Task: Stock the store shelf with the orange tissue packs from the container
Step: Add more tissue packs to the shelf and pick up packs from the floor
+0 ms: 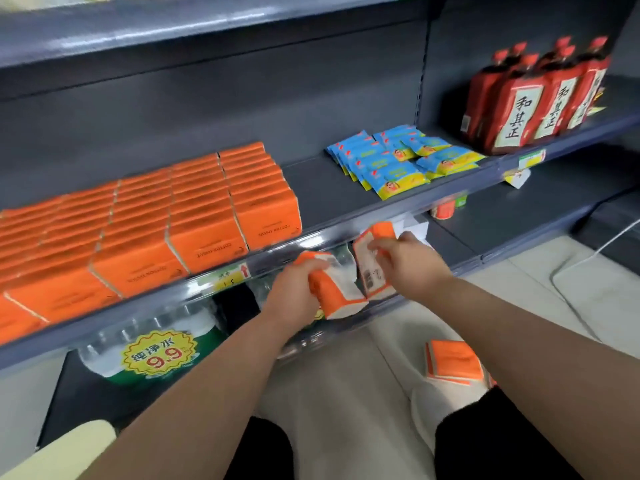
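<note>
Setting: dark grey store shelf [311, 188] above a pale tiled floor [519, 289]; the view is motion-blurred.
Left pack [332, 292]: orange and white tissue pack, tilted, just below the shelf's front edge, gripped by the left hand [294, 296] with fingers curled round its upper end.
Right pack [372, 258]: held beside the first, back side showing a barcode and small unreadable print; the right hand [405, 261] pinches it from the right.
Shelf packs [145, 230]: orange packs in tight rows filling the shelf's left part, fronts reading "COTTON TISSUE", upside down.
Spare packs [453, 363]: a few orange packs low at right on something pale; what they lie on cannot be told.
Price tag [230, 275]: yellow-green with a red arrow, on the shelf's edge rail.
Blue packets [391, 161]: blue-and-yellow, fanned out right of the orange rows; print too small to read.
Red bottles [530, 102]: far right, labels reading "和其正".
Water bottles [104, 344]: on the lower shelf, with a yellow sticker [159, 355] "纯净水 9.9".
Cable [588, 258]: white, on the floor.
</note>
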A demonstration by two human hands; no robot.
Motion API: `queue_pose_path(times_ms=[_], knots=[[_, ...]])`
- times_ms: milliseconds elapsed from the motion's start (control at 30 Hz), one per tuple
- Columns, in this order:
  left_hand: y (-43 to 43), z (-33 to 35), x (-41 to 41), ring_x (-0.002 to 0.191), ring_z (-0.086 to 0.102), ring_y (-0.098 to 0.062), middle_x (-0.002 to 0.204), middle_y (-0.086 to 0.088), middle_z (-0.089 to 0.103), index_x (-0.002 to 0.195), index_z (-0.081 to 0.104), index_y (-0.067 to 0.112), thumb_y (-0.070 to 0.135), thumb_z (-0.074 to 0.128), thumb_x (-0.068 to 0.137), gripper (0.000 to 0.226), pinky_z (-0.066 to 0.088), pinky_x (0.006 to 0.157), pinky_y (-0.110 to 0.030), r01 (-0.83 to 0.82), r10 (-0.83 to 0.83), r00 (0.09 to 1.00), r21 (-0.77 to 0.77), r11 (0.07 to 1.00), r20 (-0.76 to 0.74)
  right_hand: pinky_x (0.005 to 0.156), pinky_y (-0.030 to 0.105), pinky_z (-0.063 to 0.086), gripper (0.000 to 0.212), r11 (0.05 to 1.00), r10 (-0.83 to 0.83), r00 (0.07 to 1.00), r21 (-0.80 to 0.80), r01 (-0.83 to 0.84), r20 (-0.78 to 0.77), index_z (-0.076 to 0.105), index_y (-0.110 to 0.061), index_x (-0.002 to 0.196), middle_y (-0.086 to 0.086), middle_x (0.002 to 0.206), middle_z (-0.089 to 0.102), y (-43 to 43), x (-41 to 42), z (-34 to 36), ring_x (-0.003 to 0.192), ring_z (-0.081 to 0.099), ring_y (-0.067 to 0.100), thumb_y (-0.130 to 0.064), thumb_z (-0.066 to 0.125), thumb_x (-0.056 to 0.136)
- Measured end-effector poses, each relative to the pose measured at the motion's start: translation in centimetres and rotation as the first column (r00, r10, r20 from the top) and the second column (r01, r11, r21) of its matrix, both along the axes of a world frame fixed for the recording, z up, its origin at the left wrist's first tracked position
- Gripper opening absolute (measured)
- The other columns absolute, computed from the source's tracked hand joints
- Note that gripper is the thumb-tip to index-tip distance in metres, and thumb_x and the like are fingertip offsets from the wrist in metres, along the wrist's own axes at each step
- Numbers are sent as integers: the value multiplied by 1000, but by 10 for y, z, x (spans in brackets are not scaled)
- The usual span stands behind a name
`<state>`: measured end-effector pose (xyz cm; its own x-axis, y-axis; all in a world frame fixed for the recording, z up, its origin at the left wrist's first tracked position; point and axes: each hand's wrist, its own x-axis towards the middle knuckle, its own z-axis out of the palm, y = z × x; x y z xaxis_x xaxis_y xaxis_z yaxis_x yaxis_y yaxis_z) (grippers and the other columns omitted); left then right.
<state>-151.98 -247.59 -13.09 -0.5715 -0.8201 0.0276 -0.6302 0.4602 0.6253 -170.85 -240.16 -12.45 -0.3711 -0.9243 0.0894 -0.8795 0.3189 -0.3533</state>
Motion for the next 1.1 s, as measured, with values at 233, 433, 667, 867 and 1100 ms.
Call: queue_pose_path(times_ms=[233,433,667,867,1100], knots=[[-73,70,-55,112,52,-26,120,-7,52,127,49,34,1,59,80,58,43,95,-35,-35,44,999,-316,948,21,99,34,37,60,978,-86,965,-164,129,247,42,-24,140,19,123,43,-73,-57,60,110,49,38,-2,45,84],[-98,90,-49,118,46,-34,125,-12,52,123,51,37,17,65,84,46,35,101,-39,-167,174,985,-311,936,-6,94,38,40,48,995,-18,1000,-101,20,14,48,-32,134,15,127,44,-93,-60,58,118,46,36,-14,51,89],[-136,107,-56,121,43,-33,125,-12,54,122,58,29,44,65,84,41,32,103,-39,-267,296,955,-370,890,22,100,44,31,36,990,-59,967,-136,25,-247,54,-39,123,5,136,32,-102,-72,71,125,30,29,-24,57,89],[-199,134,-97,115,51,-35,118,-14,62,117,62,18,48,60,87,43,38,99,-37,-173,285,943,-476,862,173,96,42,35,40,984,75,972,-141,-108,-223,50,-28,131,1,134,43,-144,-86,79,120,34,32,-33,55,92],[-289,128,-143,115,56,-31,119,-13,63,116,58,13,36,64,87,37,44,95,-37,-113,226,942,-400,909,247,97,45,35,43,967,193,957,-121,-223,-218,47,-27,133,0,132,44,-224,-103,79,124,34,27,-38,54,92]])
